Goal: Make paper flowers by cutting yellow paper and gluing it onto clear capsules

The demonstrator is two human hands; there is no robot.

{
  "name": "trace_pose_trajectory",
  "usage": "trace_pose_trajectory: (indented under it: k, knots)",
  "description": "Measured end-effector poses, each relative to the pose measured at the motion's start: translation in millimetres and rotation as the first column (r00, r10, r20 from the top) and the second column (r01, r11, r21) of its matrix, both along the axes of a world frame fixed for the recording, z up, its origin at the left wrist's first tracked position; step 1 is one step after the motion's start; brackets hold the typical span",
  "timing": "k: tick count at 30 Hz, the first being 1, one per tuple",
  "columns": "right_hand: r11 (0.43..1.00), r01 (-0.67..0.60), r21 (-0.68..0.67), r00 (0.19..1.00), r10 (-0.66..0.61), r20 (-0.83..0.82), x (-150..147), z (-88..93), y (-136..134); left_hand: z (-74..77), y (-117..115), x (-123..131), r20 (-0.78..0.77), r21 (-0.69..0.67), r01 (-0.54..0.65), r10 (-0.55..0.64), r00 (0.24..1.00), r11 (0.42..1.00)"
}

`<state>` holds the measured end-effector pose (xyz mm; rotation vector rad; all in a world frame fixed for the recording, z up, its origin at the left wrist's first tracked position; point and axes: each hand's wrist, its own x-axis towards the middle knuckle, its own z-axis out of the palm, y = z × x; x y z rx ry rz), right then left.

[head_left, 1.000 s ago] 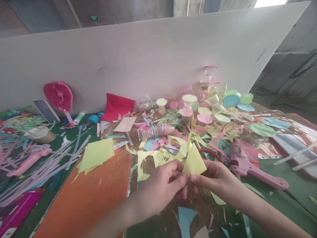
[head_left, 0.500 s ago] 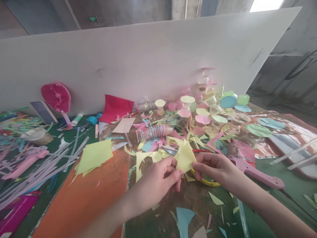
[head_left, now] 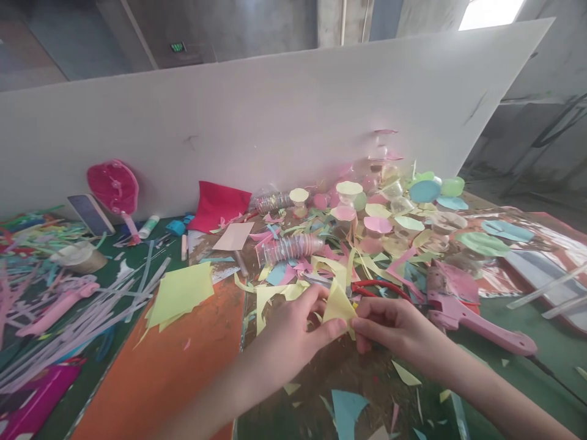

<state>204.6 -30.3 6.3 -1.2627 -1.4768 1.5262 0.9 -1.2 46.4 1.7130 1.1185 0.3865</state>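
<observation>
A small folded piece of yellow paper (head_left: 338,305), roughly triangular, is held up between my two hands. My left hand (head_left: 308,324) pinches its lower left, the thumb lying across the bottom edge. At the right corner, the fingertips of my right hand (head_left: 383,324) are closed on the same paper. Just behind it lie scissors with red handles (head_left: 383,285), partly covered by my hands and scraps. A yellow sheet with cut-outs (head_left: 270,299) rests beyond my left hand.
Yellow sheets (head_left: 183,293) lie on an orange board (head_left: 169,366) at left. A pink glue gun (head_left: 481,318) rests at right. Paper-topped clear cups (head_left: 378,223) and a ringed clear bottle (head_left: 291,249) stand before a white panel (head_left: 275,122). Blue scraps (head_left: 347,409) lie in front.
The paper has been folded narrower, and my hands have come closer together around it. My left thumb has shifted right along its lower edge. The view has shifted slightly.
</observation>
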Motion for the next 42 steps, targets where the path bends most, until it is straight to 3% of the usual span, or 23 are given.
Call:
trace_pose_trajectory:
  k: [9, 21, 28, 30, 32, 36, 42]
  knots:
    - [0.999, -0.04, -0.008, 0.996, 0.04, 0.077, -15, -1.4, -13, -7.9, -1, 5, -0.012, -0.108, -0.116, 0.115, 0.993, 0.987]
    - [0.999, -0.017, 0.05, 0.998, 0.014, 0.063, -12, 8.1, -13, -5.0, 2, -3, 0.041, 0.021, -0.144, 0.143, 0.989, 0.989]
    - [0.999, 0.016, 0.047, 0.999, -0.018, 0.041, -7, 2.1, -13, 4.9, 27, -22, 0.239, 0.156, -0.315, 0.274, 0.932, 0.936]
    - [0.997, 0.043, 0.056, 0.999, -0.044, 0.024, -7, 0.5, -11, 4.8, 28, -24, 0.189, 0.172, -0.282, 0.249, 0.95, 0.944]
    - [0.996, 0.065, 0.066, 0.998, -0.065, 0.002, -7, -0.2, -9, 3.7, 23, -22, 0.114, 0.152, -0.164, 0.148, 0.982, 0.975]
    - [0.994, 0.106, 0.041, 0.992, -0.102, -0.077, -8, 0.5, -6, 5.5, 7, -12, -0.016, 0.0, 0.059, -0.059, 0.998, 0.998]
    - [0.987, 0.154, 0.045, 0.982, -0.148, -0.119, -8, -1.3, -6, 9.5, -1, -11, -0.077, -0.119, 0.102, -0.112, 0.991, 0.988]
